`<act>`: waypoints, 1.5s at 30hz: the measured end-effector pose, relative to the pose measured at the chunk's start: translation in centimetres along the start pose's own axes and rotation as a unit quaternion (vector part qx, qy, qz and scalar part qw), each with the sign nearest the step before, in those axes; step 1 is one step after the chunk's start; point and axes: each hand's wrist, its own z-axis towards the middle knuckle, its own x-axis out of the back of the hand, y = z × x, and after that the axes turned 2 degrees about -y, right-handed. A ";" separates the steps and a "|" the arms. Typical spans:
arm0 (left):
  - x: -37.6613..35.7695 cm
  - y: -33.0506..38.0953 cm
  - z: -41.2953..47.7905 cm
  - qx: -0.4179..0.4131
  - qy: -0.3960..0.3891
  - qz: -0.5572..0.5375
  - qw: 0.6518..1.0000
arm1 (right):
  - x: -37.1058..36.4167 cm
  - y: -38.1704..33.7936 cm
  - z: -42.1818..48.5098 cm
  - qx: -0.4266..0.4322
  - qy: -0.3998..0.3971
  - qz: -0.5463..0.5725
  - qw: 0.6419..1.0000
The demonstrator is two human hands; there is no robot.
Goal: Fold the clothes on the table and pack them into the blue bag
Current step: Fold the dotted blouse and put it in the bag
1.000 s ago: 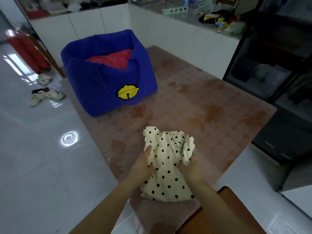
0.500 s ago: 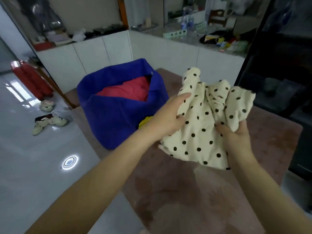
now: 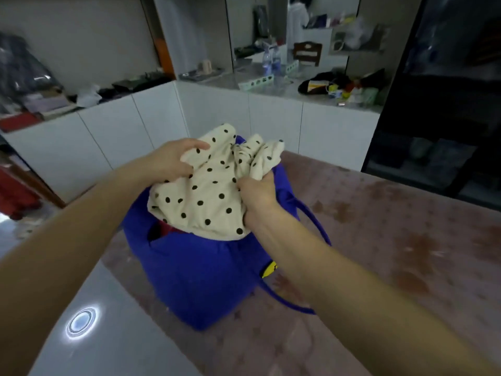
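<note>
**Hand pose.** Both forearms extend forward from the lower frame edges and converge over the blue bag (image 3: pixel 200 272).
- The left hand (image 3: pixel 173 161) grips the upper left edge of the cream polka-dot garment (image 3: pixel 206 196), with its fingers curled round the fabric and one digit lying over the top.
- The right hand (image 3: pixel 257 194) grips the bunched right side of the garment, knuckles toward the camera.

**Position of the task items.** The garment is crumpled rather than flat. It is held directly over the mouth of the bag, and its lower edge overlaps the near rim. The bag stands upright on the pinkish patterned table (image 3: pixel 393 253), near the left table edge.

**Hidden or unclear.**
- The right fingertips are buried in the folds.
- The garment covers most of the bag opening. Only a sliver of red fabric (image 3: pixel 168 230) shows inside, at the left.
- It cannot be determined whether the garment rests on the bag contents or hangs clear of them.
- The right forearm crosses the yellow emblem (image 3: pixel 269 268) on the bag wall and part of the strap handle (image 3: pixel 311 221).
- Items on the counter above the white cabinets (image 3: pixel 122 137) are dim and blurred.
</note>
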 end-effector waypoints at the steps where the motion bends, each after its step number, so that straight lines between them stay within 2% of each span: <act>1: -0.7 -1.3 0.6 0.000 -0.006 -0.009 1.000 | -0.4 1.1 0.9 -0.022 0.017 -0.001 1.000; 4: -2.9 -4.2 2.2 0.005 -0.020 -0.032 0.999 | -0.7 3.1 3.2 -0.084 0.053 -0.013 0.995; 8: -4.8 -6.7 4.6 -0.016 -0.037 -0.014 0.999 | -1.5 3.7 5.1 -0.171 0.048 -0.066 0.982; 11: -4.9 -7.8 5.8 0.025 -0.095 0.036 0.994 | -2.0 2.7 4.2 -0.289 -0.036 -0.125 0.948; 13: -4.7 -8.0 6.0 0.040 -0.066 0.149 0.986 | -1.3 1.4 3.4 -0.287 -0.137 -0.252 0.914; 14: -4.7 -7.6 5.6 0.035 -0.022 0.176 0.984 | -0.8 0.3 3.0 -0.240 -0.181 -0.383 0.873; 15: -4.9 -7.0 4.9 0.033 0.010 0.172 0.985 | -0.6 -1.2 2.5 -0.154 -0.193 -0.537 0.807; 16: -5.3 -5.9 4.0 0.037 0.019 0.153 0.987 | -0.6 -2.4 2.5 -0.040 -0.178 -0.666 0.724; 17: -5.9 -5.1 3.2 0.053 -0.007 0.141 0.989 | -0.8 -3.5 3.0 0.077 -0.145 -0.744 0.648; 18: -6.6 -4.3 2.4 0.073 -0.050 0.146 0.985 | -1.3 -3.9 3.8 0.162 -0.120 -0.770 0.605; 19: -7.4 -4.1 1.9 0.087 -0.091 0.150 0.981 | -1.7 -4.0 4.8 0.208 -0.123 -0.771 0.589; 20: -8.1 -4.1 1.6 0.096 -0.124 0.150 0.976 | -2.0 -3.6 5.9 0.218 -0.148 -0.776 0.573; 23: -9.5 -4.9 1.4 0.106 -0.181 0.129 0.969 | -2.4 -0.6 9.4 0.159 -0.240 -0.806 0.517; 26: -11.3 -4.5 0.4 0.104 -0.227 0.153 0.956 | -2.6 2.0 12.1 0.155 -0.285 -0.829 0.455; 27: -11.7 -4.6 0.1 0.106 -0.237 0.153 0.954 | -2.5 2.5 12.8 0.136 -0.297 -0.831 0.450; 31: -12.0 -5.9 -0.6 0.115 -0.217 0.166 0.955 | -0.9 3.9 15.0 -0.010 -0.303 -0.790 0.533; 33: -12.6 -6.0 -0.7 0.126 -0.207 0.204 0.949 | -0.9 5.0 15.6 -0.037 -0.288 -0.789 0.542; 37: -13.6 -6.3 0.2 0.148 -0.236 0.181 0.943 | -1.1 6.9 16.7 -0.044 -0.259 -0.798 0.542; 45: -14.5 -6.7 1.0 0.135 -0.246 0.133 0.950 | 0.4 8.1 17.0 -0.040 -0.236 -0.771 0.590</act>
